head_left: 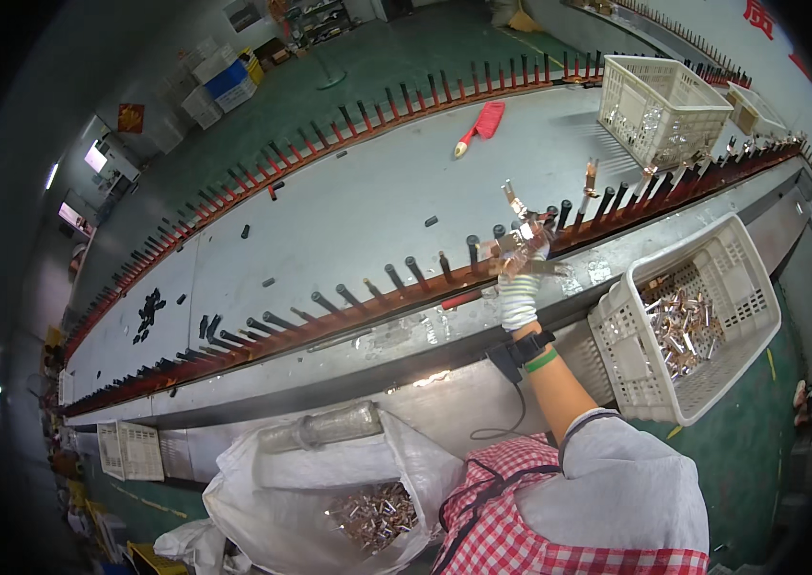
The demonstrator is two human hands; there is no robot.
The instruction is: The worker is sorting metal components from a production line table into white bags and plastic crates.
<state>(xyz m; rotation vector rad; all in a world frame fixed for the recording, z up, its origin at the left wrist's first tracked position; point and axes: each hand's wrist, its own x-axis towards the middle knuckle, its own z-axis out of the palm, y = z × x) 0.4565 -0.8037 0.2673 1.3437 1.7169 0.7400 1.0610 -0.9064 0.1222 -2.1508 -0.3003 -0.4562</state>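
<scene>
My right hand (525,251), in a white glove with a ribbed cuff, reaches over the near row of upright black-tipped pegs (412,272). Its fingers are closed around shiny copper-and-silver metal pieces (518,261); single fingers are hard to make out. Another such piece (515,198) sticks up just beyond the hand. To its right, a similar piece (591,178) stands upright at the peg row. A black device with a cable (530,349) is strapped to my right wrist. My left hand is not in view.
A white crate (679,316) of metal pieces stands right of my arm; another crate (660,110) sits on the grey table (348,220). A red brush (482,126) and loose black caps (149,311) lie there. Below, a white sack (329,465) holds more pieces. Pegs line the far edge.
</scene>
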